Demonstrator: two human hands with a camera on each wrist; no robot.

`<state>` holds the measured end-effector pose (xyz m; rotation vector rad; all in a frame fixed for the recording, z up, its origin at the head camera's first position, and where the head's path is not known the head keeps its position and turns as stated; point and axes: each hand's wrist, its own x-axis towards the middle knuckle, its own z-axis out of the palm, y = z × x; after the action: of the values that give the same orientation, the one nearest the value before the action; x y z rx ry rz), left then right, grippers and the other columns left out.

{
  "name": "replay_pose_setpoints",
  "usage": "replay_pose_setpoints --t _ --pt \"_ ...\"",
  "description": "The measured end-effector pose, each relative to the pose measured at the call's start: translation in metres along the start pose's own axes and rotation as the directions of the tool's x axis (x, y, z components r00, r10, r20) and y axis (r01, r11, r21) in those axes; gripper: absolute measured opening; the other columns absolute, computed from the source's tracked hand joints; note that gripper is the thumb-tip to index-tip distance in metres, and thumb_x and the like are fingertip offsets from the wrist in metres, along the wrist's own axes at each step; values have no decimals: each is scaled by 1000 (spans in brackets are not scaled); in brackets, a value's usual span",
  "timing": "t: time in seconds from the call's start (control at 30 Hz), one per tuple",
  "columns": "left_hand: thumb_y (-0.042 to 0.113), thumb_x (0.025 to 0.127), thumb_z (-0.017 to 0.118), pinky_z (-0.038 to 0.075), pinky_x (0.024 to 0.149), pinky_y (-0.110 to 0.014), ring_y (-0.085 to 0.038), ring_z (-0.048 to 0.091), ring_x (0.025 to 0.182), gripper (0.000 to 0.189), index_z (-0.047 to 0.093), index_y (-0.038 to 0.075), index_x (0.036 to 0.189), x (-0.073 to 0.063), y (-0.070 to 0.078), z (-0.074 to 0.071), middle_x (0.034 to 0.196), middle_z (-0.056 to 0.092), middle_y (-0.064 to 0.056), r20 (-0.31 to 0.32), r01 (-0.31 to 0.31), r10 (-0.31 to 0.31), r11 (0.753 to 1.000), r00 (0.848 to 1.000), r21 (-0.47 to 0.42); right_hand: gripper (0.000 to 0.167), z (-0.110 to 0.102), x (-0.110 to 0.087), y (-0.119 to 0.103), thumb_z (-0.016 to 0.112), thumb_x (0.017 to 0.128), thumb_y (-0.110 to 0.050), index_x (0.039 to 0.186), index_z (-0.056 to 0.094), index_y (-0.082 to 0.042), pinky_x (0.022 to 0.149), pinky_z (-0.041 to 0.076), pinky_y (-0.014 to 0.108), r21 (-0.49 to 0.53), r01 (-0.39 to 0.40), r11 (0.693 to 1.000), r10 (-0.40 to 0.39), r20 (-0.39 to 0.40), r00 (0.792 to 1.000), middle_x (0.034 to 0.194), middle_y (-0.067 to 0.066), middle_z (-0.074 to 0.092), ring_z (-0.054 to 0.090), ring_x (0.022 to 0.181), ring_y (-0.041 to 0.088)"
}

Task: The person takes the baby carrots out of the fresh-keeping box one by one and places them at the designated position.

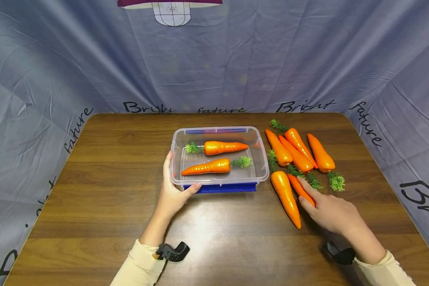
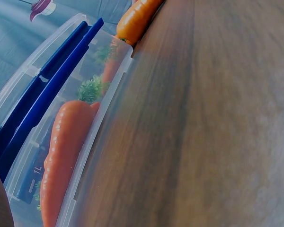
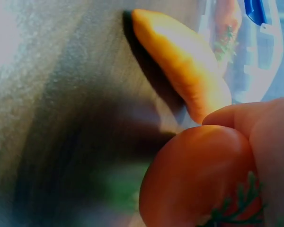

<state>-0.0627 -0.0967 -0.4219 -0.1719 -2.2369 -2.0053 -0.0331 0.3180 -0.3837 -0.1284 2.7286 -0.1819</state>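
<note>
A clear plastic food container (image 1: 214,183) with blue latches stands mid-table. Inside lie two orange carrots with green tops, one carrot (image 1: 225,147) behind the other carrot (image 1: 209,167). My left hand (image 1: 174,196) grips the container's front left corner, thumb along the front rim. To the right of the container, my right hand (image 1: 330,210) holds a carrot (image 1: 302,190) between thumb and fingers, its narrow end pointing away from me. In the right wrist view that carrot's thick end (image 3: 194,175) fills the foreground. Just left of it lies another carrot (image 1: 286,198).
Several more carrots lie in a loose group at the right rear, among them a carrot (image 1: 321,153) at the far right and a carrot (image 1: 278,147) near the container. The wooden table (image 1: 121,167) ends against a grey printed cloth (image 1: 214,67) behind.
</note>
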Motion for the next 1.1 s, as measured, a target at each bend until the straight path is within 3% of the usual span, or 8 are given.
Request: replay_pose_setpoints --t 0.4,0.67,0.97,1.1 --pt "8 73 86 22 122 -50 -33 26 149 116 10 20 160 1 0 0 166 16 -4 -3 1 -1 1000 1000 18 70 10 2 3 18 100 -67 158 -6 -38 56 47 56 0 -13 1000 13 31 999 123 32 64 68 89 47" --pt "6 73 85 23 122 -50 -34 26 149 116 9 18 160 0 3 -1 166 15 -6 0 6 -6 1000 1000 15 70 12 1 0 17 101 -66 159 -6 -36 56 47 56 2 -26 1000 26 20 999 122 32 64 68 89 48" --pt "11 73 87 21 123 -51 -33 25 150 117 9 21 160 0 0 -1 167 15 -5 2 17 -17 1000 1000 9 69 6 -5 -9 2 98 -68 157 -11 -35 53 44 56 -40 -111 993 113 37 993 127 35 59 64 88 55" --pt "11 72 87 22 122 -52 -34 26 149 116 10 20 160 0 0 -1 166 16 -6 1 7 -7 1000 1000 -3 72 -11 -10 -15 -1 96 -71 156 -16 -36 47 40 50 -63 -143 988 148 83 986 102 29 70 63 69 45"
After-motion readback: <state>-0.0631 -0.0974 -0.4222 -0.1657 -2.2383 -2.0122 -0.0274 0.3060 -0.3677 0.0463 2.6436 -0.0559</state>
